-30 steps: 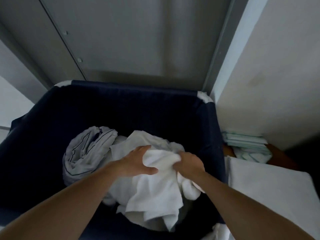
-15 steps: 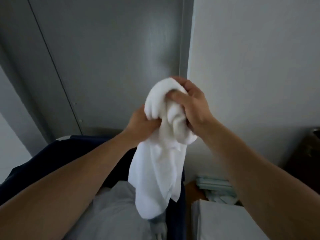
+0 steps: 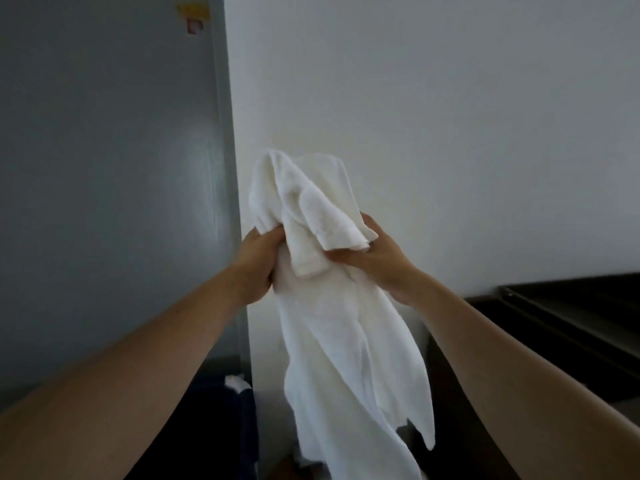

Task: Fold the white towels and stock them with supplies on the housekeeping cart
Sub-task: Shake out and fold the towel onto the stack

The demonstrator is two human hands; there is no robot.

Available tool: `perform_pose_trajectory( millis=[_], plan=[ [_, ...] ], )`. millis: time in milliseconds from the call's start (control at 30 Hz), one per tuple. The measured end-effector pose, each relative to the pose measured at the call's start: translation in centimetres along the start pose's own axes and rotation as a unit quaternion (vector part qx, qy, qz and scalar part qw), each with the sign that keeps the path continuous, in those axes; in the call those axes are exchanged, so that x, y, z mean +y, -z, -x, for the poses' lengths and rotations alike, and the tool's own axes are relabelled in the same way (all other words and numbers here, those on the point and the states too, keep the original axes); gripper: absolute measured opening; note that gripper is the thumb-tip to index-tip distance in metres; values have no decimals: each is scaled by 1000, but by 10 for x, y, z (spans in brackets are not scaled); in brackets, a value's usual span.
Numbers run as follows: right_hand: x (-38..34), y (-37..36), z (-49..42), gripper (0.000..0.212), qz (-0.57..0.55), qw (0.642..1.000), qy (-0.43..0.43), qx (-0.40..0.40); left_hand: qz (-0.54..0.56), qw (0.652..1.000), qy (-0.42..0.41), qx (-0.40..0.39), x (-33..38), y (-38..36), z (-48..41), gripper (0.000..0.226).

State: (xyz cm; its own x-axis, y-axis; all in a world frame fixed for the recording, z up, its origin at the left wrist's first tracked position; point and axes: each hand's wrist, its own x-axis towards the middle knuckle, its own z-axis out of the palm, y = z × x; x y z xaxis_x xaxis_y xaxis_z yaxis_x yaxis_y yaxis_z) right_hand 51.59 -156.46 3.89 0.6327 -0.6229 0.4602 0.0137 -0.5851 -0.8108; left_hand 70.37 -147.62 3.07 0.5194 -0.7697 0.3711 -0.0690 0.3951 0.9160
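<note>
Holding the crumpled white terry towel (image 3: pixel 332 341) aloft before the pale wall (image 3: pixel 450 116), your left hand (image 3: pixel 258 263) and right hand (image 3: pixel 375 263) clench its bunched middle: likely the shake-out step. Next, locate two corners and spread.

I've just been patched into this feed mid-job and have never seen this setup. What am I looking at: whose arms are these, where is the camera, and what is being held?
There is no machine here: these are a person's two bare arms. The picture comes from a wide-angle camera worn on that person's head, looking forward and down, so the arms reach in from the bottom edge. The left hand and the right hand both grip one white towel near its top. It is bunched, not folded, and the rest hangs freely. Behind it are a white wall and a grey door. A dark counter shows at the right, and a corner of a dark blue bin low down.
</note>
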Motion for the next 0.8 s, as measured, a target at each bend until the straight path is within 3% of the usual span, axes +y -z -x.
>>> perform_pose_trajectory(
  millis=[100,167,233,267,300,367,433,500,533,633,733,800],
  plan=[
    [19,15,7,16,24,996,-51,69,-51,990,61,-112,-37,-4,2,57],
    [37,23,13,25,35,988,-77,129,-194,951,120,-208,-65,-5,10,73],
    [54,26,18,23,72,981,-113,139,-345,881,196,-258,-89,-6,16,76],
    [61,24,22,13,117,978,-136,108,-410,838,228,-280,-98,-7,20,73],
    [69,23,28,16,183,967,-166,64,-459,797,250,-305,-106,-9,24,73],
    [90,14,48,34,310,924,-219,-41,-479,759,274,-346,-118,-15,33,88],
    [106,4,70,22,345,908,-220,-92,-440,774,261,-373,-130,-25,46,112],
    [123,0,82,7,363,905,-195,-107,-414,791,210,-398,-142,-39,62,118],
    [130,1,84,19,364,906,-185,-108,-406,797,181,-409,-149,-48,69,114],
    [132,15,82,42,304,935,-164,-81,-389,827,113,-390,-169,-73,81,75],
    [136,42,81,17,184,966,-173,-54,-390,852,97,-335,-173,-91,73,39],
    [149,62,86,49,141,973,-172,-57,-339,885,118,-297,-166,-100,65,23]
  ],
)
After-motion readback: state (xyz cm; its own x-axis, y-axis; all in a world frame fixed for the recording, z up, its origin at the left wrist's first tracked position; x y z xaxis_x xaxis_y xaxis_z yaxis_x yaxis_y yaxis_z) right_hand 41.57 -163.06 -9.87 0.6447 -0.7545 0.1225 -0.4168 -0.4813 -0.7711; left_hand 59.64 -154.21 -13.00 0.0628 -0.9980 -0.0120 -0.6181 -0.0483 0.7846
